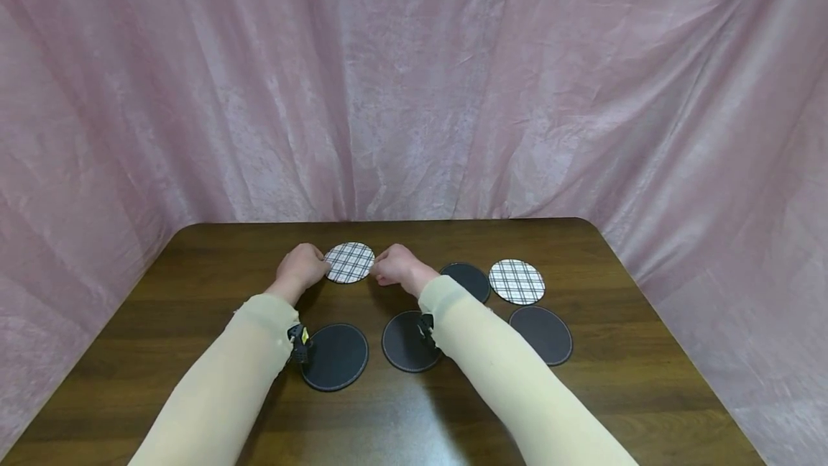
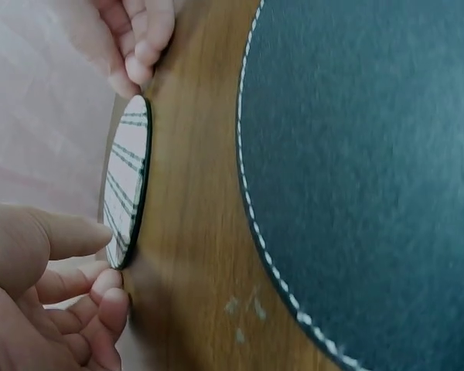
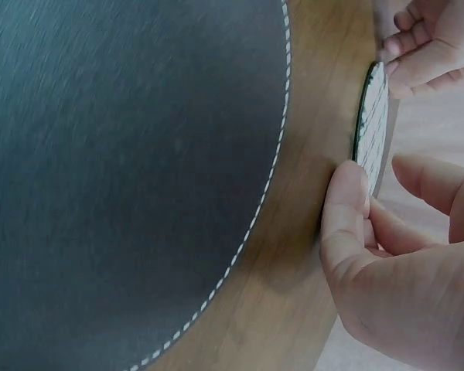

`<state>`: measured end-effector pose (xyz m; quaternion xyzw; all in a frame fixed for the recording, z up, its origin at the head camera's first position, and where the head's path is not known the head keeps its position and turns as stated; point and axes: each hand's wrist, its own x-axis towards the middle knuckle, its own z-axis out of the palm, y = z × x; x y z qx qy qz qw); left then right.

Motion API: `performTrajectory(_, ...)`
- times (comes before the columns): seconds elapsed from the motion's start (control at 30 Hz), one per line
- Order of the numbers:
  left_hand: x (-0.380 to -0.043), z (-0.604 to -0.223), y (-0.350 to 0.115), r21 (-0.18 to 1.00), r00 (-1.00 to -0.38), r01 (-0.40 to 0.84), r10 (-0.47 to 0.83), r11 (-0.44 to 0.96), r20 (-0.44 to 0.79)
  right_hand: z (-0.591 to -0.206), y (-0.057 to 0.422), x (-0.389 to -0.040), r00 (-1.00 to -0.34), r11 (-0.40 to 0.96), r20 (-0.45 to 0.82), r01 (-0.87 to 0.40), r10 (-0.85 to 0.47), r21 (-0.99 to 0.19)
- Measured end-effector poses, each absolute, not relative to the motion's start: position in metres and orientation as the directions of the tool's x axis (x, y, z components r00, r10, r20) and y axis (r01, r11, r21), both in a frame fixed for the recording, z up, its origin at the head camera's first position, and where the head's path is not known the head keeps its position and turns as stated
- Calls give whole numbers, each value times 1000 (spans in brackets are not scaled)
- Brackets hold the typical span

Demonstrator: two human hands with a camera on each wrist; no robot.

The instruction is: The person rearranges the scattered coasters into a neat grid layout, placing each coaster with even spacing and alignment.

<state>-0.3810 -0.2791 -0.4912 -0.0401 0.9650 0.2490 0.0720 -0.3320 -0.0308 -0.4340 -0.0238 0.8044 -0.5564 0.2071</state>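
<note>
A round coaster (image 1: 349, 262) with a white and dark plaid face is between my two hands near the far side of the table. My left hand (image 1: 302, 267) pinches its left edge, with fingertips above and below the rim in the left wrist view. On the opposite edge, my right hand (image 1: 399, 266) holds the coaster by its fingertips, the other fingers curled. Nearer to me lie two dark round coasters with pale stitched rims: a black one (image 1: 335, 357) below the left wrist and a dark brown one (image 1: 409, 340), partly overlapped by the right wrist strap.
To the right of the right hand lie a black coaster (image 1: 467, 280), another plaid coaster (image 1: 517, 282) and a dark coaster (image 1: 540, 335) in a loose cluster. The brown wooden table (image 1: 213, 265) ends at a pink curtain (image 1: 414, 92) behind it.
</note>
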Motion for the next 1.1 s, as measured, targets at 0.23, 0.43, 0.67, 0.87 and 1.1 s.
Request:
performTrajectory(0.23, -339, -446, -251, 492, -990, -107, -46, 864, -135, -429, -32, -329, -904, 293, -362, 291, -229, -911)
performTrajectory(0.43, -342, -450, -252, 483, -986, -147, -88, 863, -142, -427, -32, -328, -906, 205, -366, 325, -212, -923)
performTrajectory(0.67, -391, -515, -284, 526, -991, -133, -125, 840, -51, -429, -25, -326, -914, 163, -347, 317, -212, -934)
performTrajectory(0.87, -365, -483, -270, 591, -995, -100, -94, 800, -41, -423, -12, -325, -924, 199, -312, 270, -222, -942)
performTrajectory(1.1, -308, -422, -233, 596, -996, -87, -73, 798, -48, -417, 5, -322, -940, 249, -263, 207, -216, -946)
